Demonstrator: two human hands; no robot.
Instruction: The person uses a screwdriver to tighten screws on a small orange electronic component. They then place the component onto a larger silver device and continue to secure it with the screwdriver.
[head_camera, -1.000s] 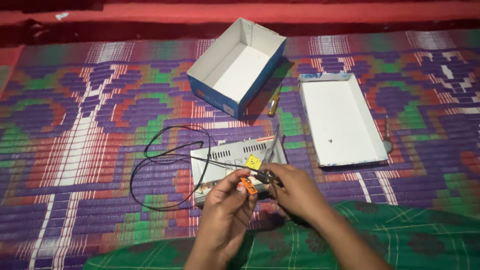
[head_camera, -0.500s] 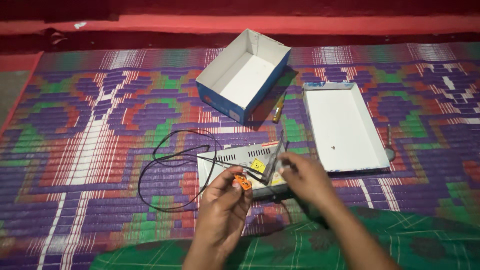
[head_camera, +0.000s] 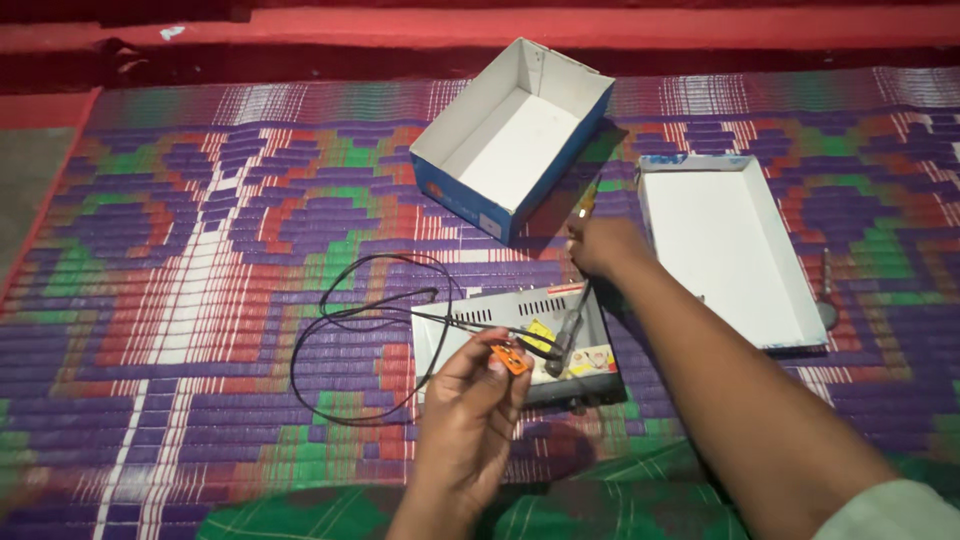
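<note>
Pinched between the thumb and fingertips of the left hand (head_camera: 470, 400) is a small orange plug (head_camera: 511, 357), held just over the near edge of a flat grey metal box (head_camera: 500, 320) that lies on a woven mat (head_camera: 200, 280) of purple, green and red. From the plug, thin black wires (head_camera: 340, 330) are looped across the mat to the left of the grey box. A dark slim tool (head_camera: 568, 335) is seen lying slantwise on the right part of the grey box, beside a yellow sticker. Beyond the grey box, the right hand (head_camera: 605, 245) is closed about a thin yellow-handled tool (head_camera: 583, 210). Behind the grey box an open blue-and-white carton (head_camera: 560, 150) is set, and to the right of the box lies its shallow white lid (head_camera: 730, 250).
</note>
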